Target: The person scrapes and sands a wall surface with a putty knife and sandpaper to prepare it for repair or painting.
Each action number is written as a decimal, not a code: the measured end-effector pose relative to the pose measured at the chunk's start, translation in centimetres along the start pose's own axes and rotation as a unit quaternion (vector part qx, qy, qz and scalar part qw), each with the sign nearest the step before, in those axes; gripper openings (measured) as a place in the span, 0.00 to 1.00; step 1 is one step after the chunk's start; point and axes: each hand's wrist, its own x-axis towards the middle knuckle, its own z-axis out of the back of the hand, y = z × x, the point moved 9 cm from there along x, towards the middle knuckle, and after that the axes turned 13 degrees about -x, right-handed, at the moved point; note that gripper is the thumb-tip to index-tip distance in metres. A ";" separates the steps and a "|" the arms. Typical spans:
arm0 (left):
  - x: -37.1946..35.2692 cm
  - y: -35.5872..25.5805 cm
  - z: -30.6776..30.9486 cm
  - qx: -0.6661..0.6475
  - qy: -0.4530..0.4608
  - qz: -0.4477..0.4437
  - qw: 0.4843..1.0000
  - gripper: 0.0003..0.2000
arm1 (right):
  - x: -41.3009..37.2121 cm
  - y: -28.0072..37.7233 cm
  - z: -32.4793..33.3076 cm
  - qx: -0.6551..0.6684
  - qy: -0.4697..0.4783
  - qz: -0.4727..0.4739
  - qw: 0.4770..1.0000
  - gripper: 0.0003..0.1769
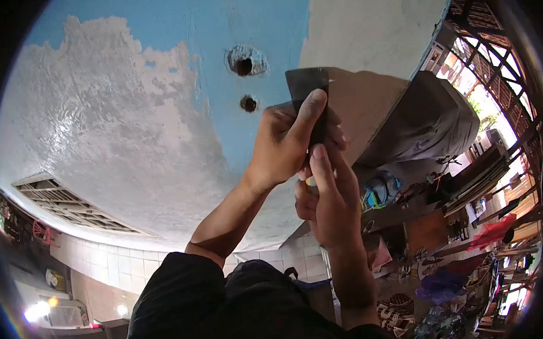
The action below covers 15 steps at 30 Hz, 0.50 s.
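Near the patched wall (124, 116), our left hand (279, 149) is closed on the putty knife (305, 82), blade jutting above the thumb; our right hand (336, 201) pinches the handle's lower end.

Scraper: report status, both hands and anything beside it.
Left hand gripping scraper, thumb on its face. Right hand at its lower end. Blade before wall, contact unclear. Two holes just left.

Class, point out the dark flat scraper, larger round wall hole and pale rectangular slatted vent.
Scraper (305, 83): head view, on the blade.
Larger hole (244, 67): head view, dark opening.
Vent (73, 206): head view, middle slats.
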 end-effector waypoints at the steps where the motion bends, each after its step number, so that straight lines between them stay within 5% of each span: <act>1: 0.4 -0.2 -0.1 0.005 0.002 -0.002 1.000 0.23 | 0.0 0.0 -0.1 0.006 0.009 -0.001 1.000 0.10; 15: 2.1 -2.1 -2.4 -0.037 0.009 -0.001 0.999 0.23 | 0.7 5.0 0.3 -0.009 0.014 0.073 0.997 0.11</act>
